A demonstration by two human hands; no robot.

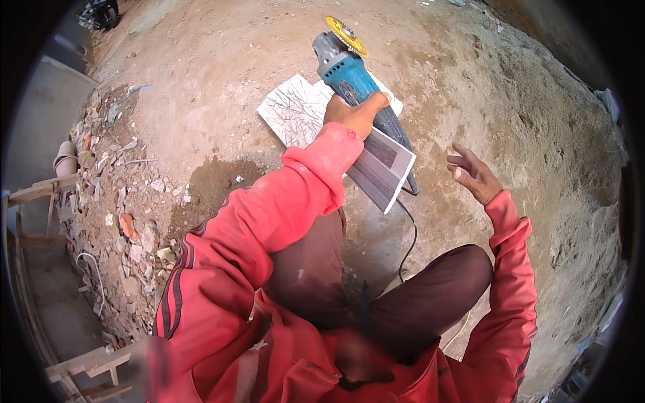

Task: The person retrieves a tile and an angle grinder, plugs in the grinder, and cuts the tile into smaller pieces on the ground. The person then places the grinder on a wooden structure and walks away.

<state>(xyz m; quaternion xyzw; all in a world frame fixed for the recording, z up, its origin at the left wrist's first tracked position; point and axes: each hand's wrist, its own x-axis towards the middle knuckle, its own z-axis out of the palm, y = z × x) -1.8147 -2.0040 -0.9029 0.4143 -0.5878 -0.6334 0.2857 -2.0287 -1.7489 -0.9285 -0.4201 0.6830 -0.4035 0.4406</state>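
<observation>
A teal angle grinder (357, 79) with a yellow disc (347, 37) lies at a slant in the upper middle. My left hand (353, 113) is closed on its body. Beneath and beside it are a white marble-patterned tile piece (290, 105) and a grey-brown tile piece (386, 168), partly hidden by my left forearm and hand; whether that hand also touches the tiles, I cannot tell. My right hand (474, 171) hangs apart to the right, fingers spread and slightly bent, holding nothing. A black cord (413, 235) runs from the grinder down between my legs.
I am low over dusty concrete ground (208, 47). Broken rubble (134, 245) lies along the left, beside wooden frames (30, 193), stacked pots (65, 161) and a grey wall (41, 114). A dark object (101, 15) stands at the top left. A wall edge bounds the right.
</observation>
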